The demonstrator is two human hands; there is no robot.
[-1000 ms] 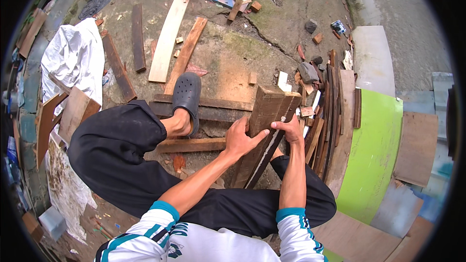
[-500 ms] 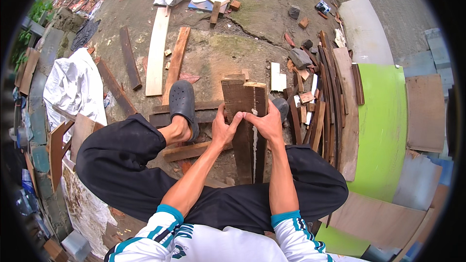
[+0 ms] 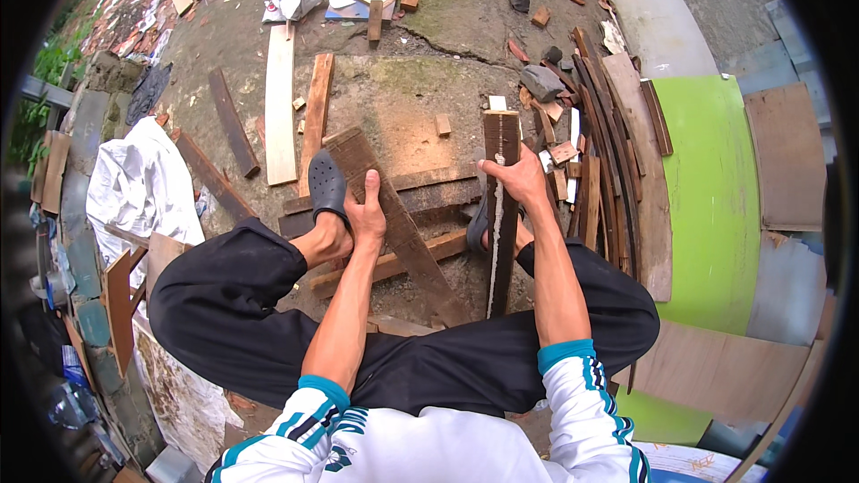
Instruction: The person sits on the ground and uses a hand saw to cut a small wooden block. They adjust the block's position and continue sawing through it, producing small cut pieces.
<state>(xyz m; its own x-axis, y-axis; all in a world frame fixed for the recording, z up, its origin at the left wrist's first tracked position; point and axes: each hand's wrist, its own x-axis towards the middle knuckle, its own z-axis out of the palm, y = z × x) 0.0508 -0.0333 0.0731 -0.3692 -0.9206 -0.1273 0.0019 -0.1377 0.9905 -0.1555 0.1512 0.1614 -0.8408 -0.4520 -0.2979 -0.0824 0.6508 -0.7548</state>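
At the left edge of the yard a white sheet (image 3: 139,188) lay crumpled beside stacked board offcuts, and no print showed on it. The person sat low on the cracked concrete ground (image 3: 420,98), black-trousered knees spread wide and a dark clog (image 3: 327,186) planted ahead. The left hand (image 3: 365,215) was closed over the upper part of a dark plank (image 3: 403,233), which slanted down toward the lap across the boards lying crosswise underfoot. Just to its right, apart from it, the right hand (image 3: 517,181) gripped a narrow dark board (image 3: 501,215) near its top, the board running almost straight away from the lap with a pale streak down its face. By my judgement the two pieces had been picked out and pulled apart, one to each hand, while the sorting looked far from done: a pale long board (image 3: 281,103), short blocks and strips were scattered across the ground, and a thick bundle of dark strips (image 3: 599,152) lay right of the hands. At the far edge sat crumpled white bags (image 3: 291,0) and flat pale cartons, their markings too small to tell. At the right edge curved a bright green panel (image 3: 711,197), plain and unlabelled.
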